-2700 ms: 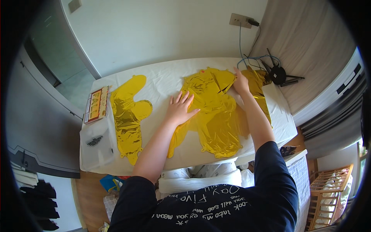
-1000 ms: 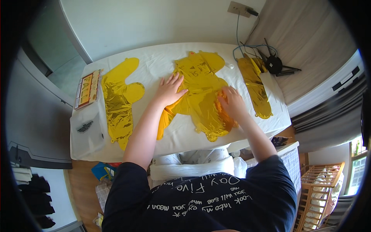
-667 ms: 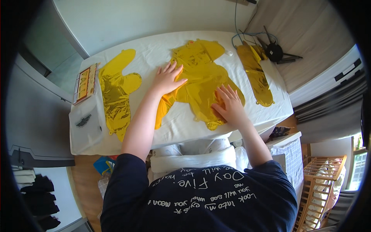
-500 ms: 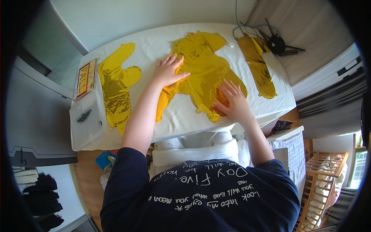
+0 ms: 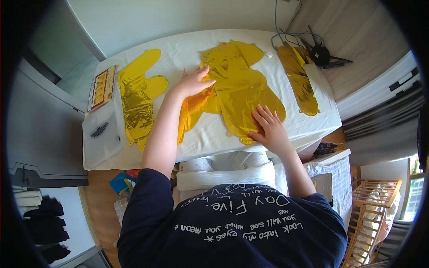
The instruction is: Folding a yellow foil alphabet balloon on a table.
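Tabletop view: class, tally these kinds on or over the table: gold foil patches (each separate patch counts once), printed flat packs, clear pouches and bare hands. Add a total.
Gold foil patches: 3 (left patch, middle patch, right patch)
Printed flat pack: 1
Clear pouch: 1
Bare hands: 2 (left hand, right hand)
Total: 7

Pretty clearly somebody's home. A slatted wooden crib (image 5: pixel 379 206) stood near a window (image 5: pixel 416 196), and there were grey curtains (image 5: pixel 384 129) plus a black router (image 5: pixel 320 56).
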Available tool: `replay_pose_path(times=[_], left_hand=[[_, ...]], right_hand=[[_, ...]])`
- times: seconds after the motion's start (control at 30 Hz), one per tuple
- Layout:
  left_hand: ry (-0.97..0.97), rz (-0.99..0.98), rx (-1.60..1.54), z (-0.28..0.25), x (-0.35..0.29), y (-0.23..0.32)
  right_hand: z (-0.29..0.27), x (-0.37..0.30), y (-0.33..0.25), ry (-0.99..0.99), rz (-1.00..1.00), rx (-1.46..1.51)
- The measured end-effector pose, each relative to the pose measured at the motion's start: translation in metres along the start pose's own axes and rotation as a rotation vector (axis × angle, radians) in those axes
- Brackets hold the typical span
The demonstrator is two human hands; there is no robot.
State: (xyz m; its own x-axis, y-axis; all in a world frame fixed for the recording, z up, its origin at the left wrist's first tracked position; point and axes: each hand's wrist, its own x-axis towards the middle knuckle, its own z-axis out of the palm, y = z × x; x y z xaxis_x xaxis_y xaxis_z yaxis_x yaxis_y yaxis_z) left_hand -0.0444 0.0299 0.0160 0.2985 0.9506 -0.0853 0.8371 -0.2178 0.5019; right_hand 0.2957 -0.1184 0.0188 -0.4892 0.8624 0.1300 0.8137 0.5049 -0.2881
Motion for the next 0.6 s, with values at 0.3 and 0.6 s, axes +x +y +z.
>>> replay_pose_path(times=[0.3,0.6], left_hand=[[0.198,0.049,0.206,0.004,-0.003,0.014],[0.199,0.063,0.303,0.013,-0.002,0.015]], right_hand=[[-0.001,-0.005,-0.014,0.027,-0.006,-0.106],[-0.041,0.089,0.004,0.046,-0.043,0.185]])
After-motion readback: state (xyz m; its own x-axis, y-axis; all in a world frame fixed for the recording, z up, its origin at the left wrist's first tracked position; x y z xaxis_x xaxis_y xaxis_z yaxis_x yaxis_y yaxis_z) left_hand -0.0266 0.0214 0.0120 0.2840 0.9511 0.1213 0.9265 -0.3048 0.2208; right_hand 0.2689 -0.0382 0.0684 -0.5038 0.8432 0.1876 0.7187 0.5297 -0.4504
